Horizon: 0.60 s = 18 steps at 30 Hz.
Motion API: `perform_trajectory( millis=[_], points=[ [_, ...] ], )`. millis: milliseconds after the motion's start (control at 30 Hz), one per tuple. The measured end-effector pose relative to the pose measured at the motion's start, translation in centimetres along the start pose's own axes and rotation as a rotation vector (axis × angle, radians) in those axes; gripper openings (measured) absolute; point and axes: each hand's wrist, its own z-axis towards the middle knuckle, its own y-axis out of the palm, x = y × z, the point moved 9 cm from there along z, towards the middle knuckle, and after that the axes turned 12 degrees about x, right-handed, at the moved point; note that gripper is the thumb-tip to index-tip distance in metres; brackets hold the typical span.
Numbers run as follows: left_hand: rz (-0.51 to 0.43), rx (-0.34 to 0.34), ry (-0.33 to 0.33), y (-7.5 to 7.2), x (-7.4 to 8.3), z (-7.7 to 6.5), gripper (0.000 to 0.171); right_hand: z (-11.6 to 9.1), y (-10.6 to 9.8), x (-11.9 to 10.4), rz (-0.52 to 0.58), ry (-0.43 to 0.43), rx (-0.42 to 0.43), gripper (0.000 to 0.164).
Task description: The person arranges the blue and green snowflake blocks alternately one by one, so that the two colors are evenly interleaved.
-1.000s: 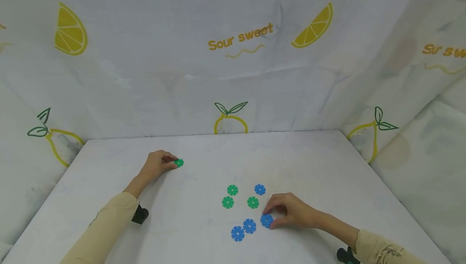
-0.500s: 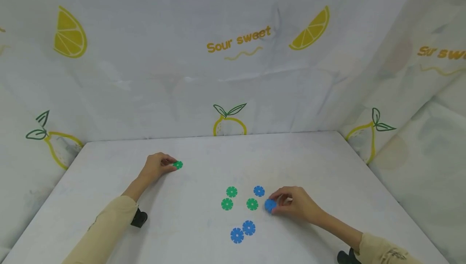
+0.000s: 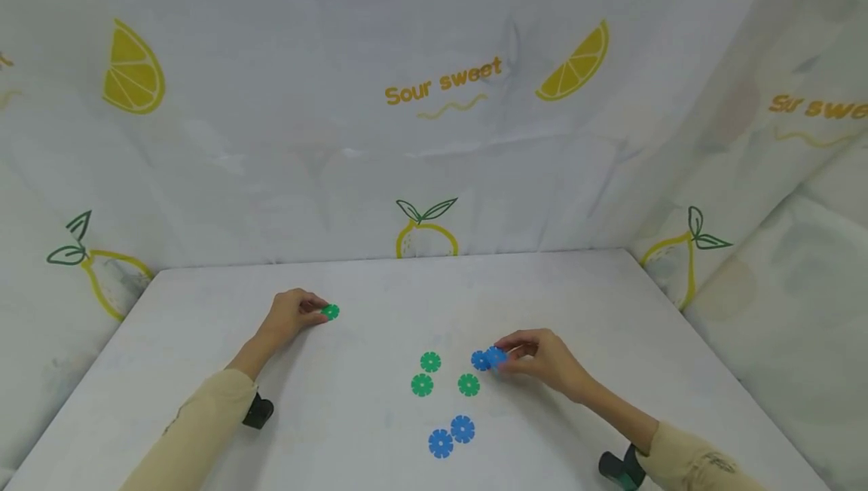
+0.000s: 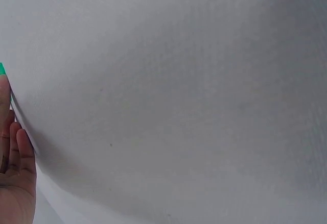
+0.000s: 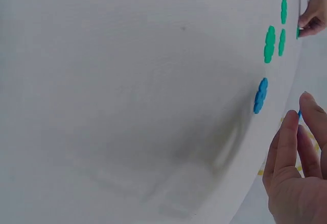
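Observation:
My right hand pinches a blue notched disc between thumb and fingers. In the head view that disc overlaps another blue disc; the right wrist view shows it held above the table. At the back left, my left hand pinches a green notched disc by its edge. Only a sliver of this green disc shows in the left wrist view, past the thumb. Between the hands lie three green discs, one of them closest to my right hand.
Two blue discs lie touching or nearly so toward the front of the white table. A white cloth with printed lemons rises behind the table's far edge. Black wrist devices hang under both forearms.
My right hand has lifted its blue disc from beside the front blue pair and carried it away toward the far blue disc. The left hand stays put with its green disc.

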Motion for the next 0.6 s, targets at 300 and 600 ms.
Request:
perform_trajectory(
  millis=[300,600],
  points=[
    [-0.011,0.009,0.016,0.0,0.1,-0.3,0.021,2.0,0.6,0.0,0.001,0.075,0.092,0.032],
    [-0.016,0.019,0.015,0.0,0.1,0.0,0.021,4.5,2.3,-0.3,0.038,0.146,0.081,0.032]
  ],
)
